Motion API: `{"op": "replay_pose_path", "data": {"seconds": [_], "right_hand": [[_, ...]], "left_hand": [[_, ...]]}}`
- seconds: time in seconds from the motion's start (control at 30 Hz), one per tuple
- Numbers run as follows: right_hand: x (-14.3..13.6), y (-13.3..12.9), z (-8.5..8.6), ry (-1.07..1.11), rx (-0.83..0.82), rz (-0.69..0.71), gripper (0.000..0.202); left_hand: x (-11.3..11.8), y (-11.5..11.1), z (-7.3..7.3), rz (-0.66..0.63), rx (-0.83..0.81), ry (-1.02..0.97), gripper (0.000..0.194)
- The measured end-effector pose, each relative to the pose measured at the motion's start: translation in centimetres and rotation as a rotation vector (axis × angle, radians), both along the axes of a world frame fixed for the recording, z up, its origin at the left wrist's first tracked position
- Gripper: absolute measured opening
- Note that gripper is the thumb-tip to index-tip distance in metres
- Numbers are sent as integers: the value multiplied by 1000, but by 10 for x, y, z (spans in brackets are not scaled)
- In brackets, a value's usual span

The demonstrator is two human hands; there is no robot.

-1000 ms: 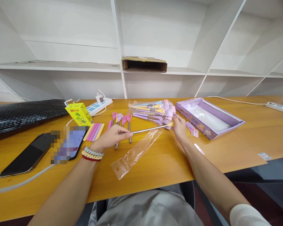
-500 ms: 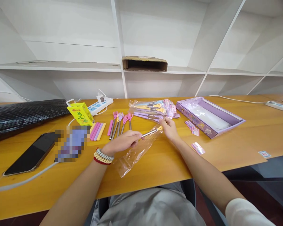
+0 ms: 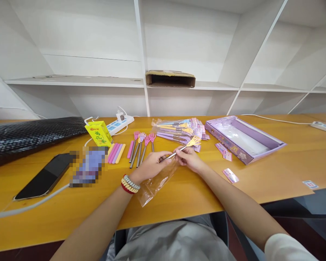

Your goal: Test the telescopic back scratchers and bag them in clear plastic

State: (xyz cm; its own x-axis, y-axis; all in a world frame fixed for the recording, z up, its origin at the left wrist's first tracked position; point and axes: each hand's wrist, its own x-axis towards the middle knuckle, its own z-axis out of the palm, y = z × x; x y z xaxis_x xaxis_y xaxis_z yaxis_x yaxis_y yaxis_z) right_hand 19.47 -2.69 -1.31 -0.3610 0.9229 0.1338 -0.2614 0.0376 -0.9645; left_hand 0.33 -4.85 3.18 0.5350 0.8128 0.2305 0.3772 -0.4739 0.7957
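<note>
Between my hands is a back scratcher (image 3: 195, 140) with a yellow claw head and a metal rod, tilted up to the right. My left hand (image 3: 152, 166) is closed around the lower rod; its lower end is hidden. The fingers of my right hand (image 3: 189, 159) pinch the rod below the claw. Under both hands lies a clear plastic bag (image 3: 157, 184); whether my fingers also grip it, I cannot tell. Left of it lie several back scratchers (image 3: 136, 152) with pink and purple heads, and several coloured handle tubes (image 3: 116, 153). Beyond my right hand are bagged back scratchers (image 3: 174, 131).
A purple box (image 3: 247, 159) and small printed cards (image 3: 230, 175) are on the right. To the left are a yellow drink carton (image 3: 99, 133), a power strip (image 3: 118, 126), a black phone (image 3: 45, 177) and a white cable (image 3: 40, 200). White shelves holding a cardboard box (image 3: 170, 79) rise behind.
My right hand has shifted from the yellow claw down onto the rod, so the claw now shows fully. My left hand has turned slightly around the rod. The view has shifted a little.
</note>
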Motion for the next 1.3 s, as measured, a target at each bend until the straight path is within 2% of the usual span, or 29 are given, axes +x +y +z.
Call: {"op": "replay_pose_path", "data": {"seconds": [0.03, 0.1, 0.17, 0.27, 0.33, 0.37, 0.43, 0.63, 0.83, 0.9, 0.97, 1.07, 1.17, 1.3], "right_hand": [[-1, -1, 0, 15, -25, 0, 29], [2, 0, 1, 51, -86, -46, 28], [7, 3, 3, 93, -139, -123, 27], [15, 7, 7, 147, -153, -215, 26], [19, 8, 10, 170, -152, -237, 25], [21, 8, 10, 180, -156, -241, 25], [23, 8, 12, 194, -176, -242, 24], [26, 9, 15, 216, -216, -214, 33], [30, 6, 21, 236, -200, -154, 47], [30, 7, 21, 239, -198, -158, 45], [30, 8, 19, 238, -193, -176, 41], [30, 10, 17, 234, -176, -199, 37], [30, 10, 17, 232, -162, -197, 36], [30, 8, 19, 237, -165, -204, 35]], "left_hand": [[-1, 2, 0, -1, 25, 37, 35], [-11, 11, -2, 103, 100, 99, 37], [-30, 26, -4, 328, 217, 165, 36], [-68, 50, -10, 700, 353, 386, 29], [-91, 61, -14, 907, 328, 533, 27], [-99, 64, -15, 965, 268, 600, 27], [-110, 66, -18, 1001, 167, 704, 30], [-108, 63, -19, 1017, 51, 794, 36], [-105, 63, -16, 956, 8, 817, 35], [-102, 62, -14, 953, 110, 796, 34], [-95, 61, -13, 927, 332, 712, 33], [-77, 56, -12, 722, 615, 552, 28], [-56, 50, -16, 459, 649, 488, 22], [-41, 44, -21, 361, 625, 488, 16]]}}
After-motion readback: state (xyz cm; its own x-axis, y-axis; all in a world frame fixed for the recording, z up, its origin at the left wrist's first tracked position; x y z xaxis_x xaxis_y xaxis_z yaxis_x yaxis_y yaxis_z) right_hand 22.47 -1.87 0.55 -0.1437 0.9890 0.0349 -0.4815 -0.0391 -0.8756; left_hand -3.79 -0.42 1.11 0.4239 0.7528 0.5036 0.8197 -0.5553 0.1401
